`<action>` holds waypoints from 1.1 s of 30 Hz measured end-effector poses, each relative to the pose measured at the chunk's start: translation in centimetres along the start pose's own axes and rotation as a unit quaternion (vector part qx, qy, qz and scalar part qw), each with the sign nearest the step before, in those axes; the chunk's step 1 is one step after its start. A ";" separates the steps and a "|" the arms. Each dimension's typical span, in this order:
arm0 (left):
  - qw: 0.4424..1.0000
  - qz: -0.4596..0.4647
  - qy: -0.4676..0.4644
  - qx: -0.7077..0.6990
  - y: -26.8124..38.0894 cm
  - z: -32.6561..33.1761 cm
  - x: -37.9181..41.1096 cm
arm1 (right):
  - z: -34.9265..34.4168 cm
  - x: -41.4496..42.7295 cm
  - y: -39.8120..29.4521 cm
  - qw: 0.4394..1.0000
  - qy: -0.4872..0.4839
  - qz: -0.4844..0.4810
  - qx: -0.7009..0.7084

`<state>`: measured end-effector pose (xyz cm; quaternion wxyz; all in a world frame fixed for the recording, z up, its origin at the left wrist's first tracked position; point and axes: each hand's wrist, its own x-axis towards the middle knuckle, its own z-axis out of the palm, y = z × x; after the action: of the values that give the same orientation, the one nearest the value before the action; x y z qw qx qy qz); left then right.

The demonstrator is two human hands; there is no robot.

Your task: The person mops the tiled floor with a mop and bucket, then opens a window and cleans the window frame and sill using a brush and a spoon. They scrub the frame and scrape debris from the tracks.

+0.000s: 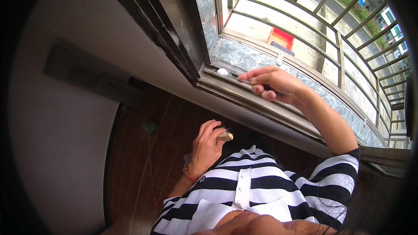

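Over the metal window track (235, 86), my right hand (276, 83) grips a thin tool with a dark handle; its far end is blurred, so its kind is unclear. A small bright white patch (223, 72) shows at that end, near the corner of the track. My left hand (209, 140), lower and closer to my body, holds a wooden-handled brush (225, 136) with pale bristles showing beside the fingers. Its lower part is hidden by the hand.
A dark window frame (163, 32) rises at the left of the track. Outside are a marbled ledge (243, 52), metal window bars (290, 31) and a red crate (281, 38). A green-headed, long-handled tool (149, 128) is near the brown tiled floor (130, 156).
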<state>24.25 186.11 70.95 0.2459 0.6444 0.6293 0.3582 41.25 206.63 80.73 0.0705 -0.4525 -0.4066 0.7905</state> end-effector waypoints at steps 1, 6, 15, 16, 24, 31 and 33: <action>1.000 -0.001 -0.001 0.002 0.1 0.0 0.0 | 0.4 0.2 0.0 0.999 -0.024 0.019 -0.009; 1.000 -0.003 0.004 0.004 0.0 0.0 -0.1 | 0.8 2.8 -0.8 0.994 -0.035 0.100 -0.036; 0.999 -0.036 0.019 0.008 -1.0 -0.7 -0.9 | 0.3 6.0 -1.9 0.986 -0.067 0.148 0.022; 0.999 -0.036 0.020 0.012 -1.0 -0.8 -0.9 | 0.5 6.2 -1.9 0.985 -0.071 0.151 0.040; 0.999 -0.032 0.026 0.011 -1.1 -0.7 -0.3 | -0.2 7.6 -0.5 0.994 -0.093 0.047 -0.025; 0.999 -0.021 0.019 0.027 -0.6 -0.4 0.3 | 0.1 6.8 1.9 0.990 -0.086 -0.052 -0.097; 0.999 -0.024 0.020 0.029 -0.4 -0.2 0.2 | 0.2 6.5 2.3 0.987 -0.083 -0.071 -0.114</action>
<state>23.83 186.33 70.86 0.2232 0.6290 0.6592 0.3465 37.91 208.14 74.85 0.0400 -0.3601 -0.5296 0.7670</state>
